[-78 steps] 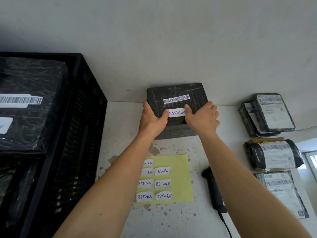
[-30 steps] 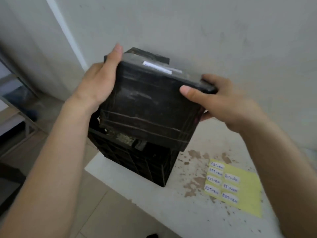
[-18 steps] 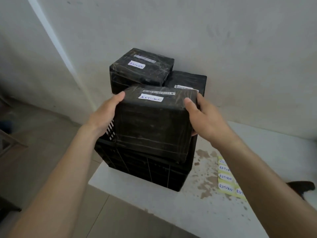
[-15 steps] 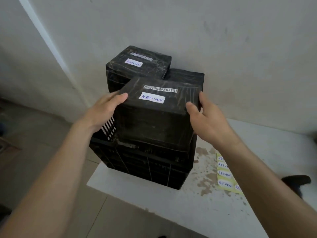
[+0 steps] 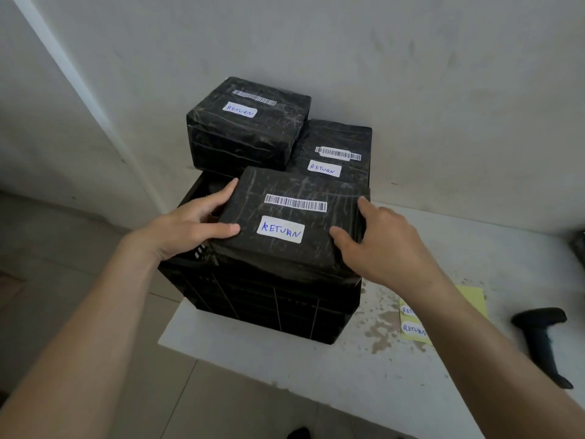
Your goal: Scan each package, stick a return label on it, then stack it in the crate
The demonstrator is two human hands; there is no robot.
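A black plastic crate (image 5: 269, 308) stands at the centre of the frame, on the left end of a white, stained table (image 5: 364, 369) set against a pale wall. At the centre, a black-wrapped package (image 5: 294, 248) lies on top of the crate's load, level with its rim on the near right side. It bears a white barcode strip (image 5: 295, 203) and, just below that, a white return label (image 5: 280, 229) with "RETURN" handwritten in blue.

The left hand (image 5: 190, 224) grips the package's left edge, thumb lying on the top face and fingers curled round the far left corner. The right hand (image 5: 376, 245) grips the right edge, thumb on the top face near the label and fingers bent over the right side.

Toward the upper centre of the frame, two more black packages sit at the back of the crate. The taller rear-left package (image 5: 250, 134) carries a barcode and a "RETURN" sticker on top. The lower rear-right package (image 5: 335, 153) shows the same pair; its barcode digits are too small to read.

At the lower right, a yellow backing sheet (image 5: 468, 302) lies on the table, partly hidden by the right forearm, with two spare stickers (image 5: 411, 328) showing "RE" and "RETURN". Further right lies a black handheld barcode scanner (image 5: 541, 337), well apart from the crate.
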